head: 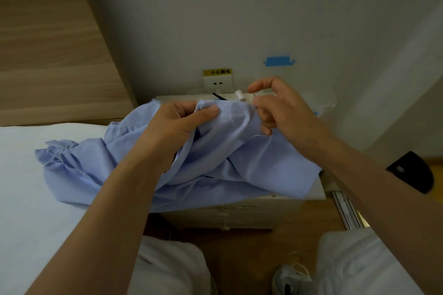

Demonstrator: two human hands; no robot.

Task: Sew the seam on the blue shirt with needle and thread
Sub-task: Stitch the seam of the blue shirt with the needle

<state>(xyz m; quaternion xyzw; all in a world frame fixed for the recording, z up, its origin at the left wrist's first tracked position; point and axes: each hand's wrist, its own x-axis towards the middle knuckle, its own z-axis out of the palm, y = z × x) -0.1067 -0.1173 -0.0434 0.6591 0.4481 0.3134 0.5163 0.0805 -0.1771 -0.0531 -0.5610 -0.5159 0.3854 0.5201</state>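
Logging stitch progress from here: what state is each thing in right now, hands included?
blue shirt: crumpled, draped over nightstand and bed.
left hand: grips the blue shirt's raised edge.
right hand: pinches the needle.
needle: at the fabric edge, mostly hidden.
thread: slack below the right hand.
spool: resting on the nightstand behind the blue shirt.

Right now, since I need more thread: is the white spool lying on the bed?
No, the white spool sits on the nightstand behind the blue shirt, close to the right hand.
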